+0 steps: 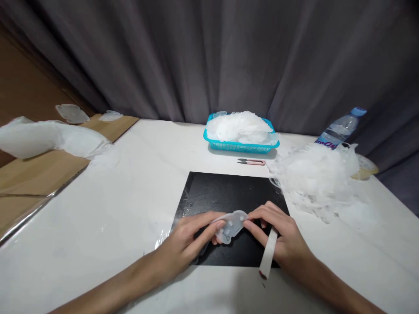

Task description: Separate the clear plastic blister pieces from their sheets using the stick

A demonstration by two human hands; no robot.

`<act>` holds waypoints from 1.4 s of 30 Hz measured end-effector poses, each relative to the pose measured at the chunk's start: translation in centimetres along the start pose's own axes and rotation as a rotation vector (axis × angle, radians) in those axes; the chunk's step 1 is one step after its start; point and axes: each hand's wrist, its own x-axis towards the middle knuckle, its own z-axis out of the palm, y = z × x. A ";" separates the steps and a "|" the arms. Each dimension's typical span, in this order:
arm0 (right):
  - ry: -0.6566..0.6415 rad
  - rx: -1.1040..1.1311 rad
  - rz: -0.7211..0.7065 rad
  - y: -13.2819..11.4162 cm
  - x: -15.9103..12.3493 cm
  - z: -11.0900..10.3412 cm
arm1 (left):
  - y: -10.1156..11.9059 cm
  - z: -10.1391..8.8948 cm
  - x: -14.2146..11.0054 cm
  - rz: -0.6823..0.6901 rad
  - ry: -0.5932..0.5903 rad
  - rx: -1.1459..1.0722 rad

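A small translucent silicone piece [231, 225] with round bumps is held over a black mat [225, 194] on the white table. My left hand [190, 237] pinches its left side with closed fingers. My right hand [278, 233] grips its right edge with thumb and forefinger, and a flat white stick with a dark tip [268, 255] runs under that hand's fingers toward me.
A blue basket [240, 146] heaped with translucent pieces stands at the back. Small snips [251, 162] lie before it. A pile of clear scraps [316, 174] and a water bottle [342, 127] are at right. A plastic bag [49, 137] lies on cardboard at left.
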 end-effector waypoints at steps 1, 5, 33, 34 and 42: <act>0.007 0.000 -0.007 -0.1 0.0 0.0 | 0.0 0.0 0.0 0.010 0.002 0.005; 0.019 -0.007 -0.035 -0.3 0.1 0.0 | 0.2 -0.4 0.1 0.025 0.015 0.048; 0.124 -0.092 -0.129 -2.4 -0.6 -0.4 | 0.6 -0.5 1.0 -0.097 -0.106 -0.056; 0.128 -0.093 -0.127 -2.4 -0.6 -0.4 | 0.6 -0.5 0.9 -0.100 -0.110 -0.054; 0.155 -0.111 -0.149 -2.5 -0.7 -0.2 | 0.4 -0.5 0.8 -0.069 -0.125 -0.067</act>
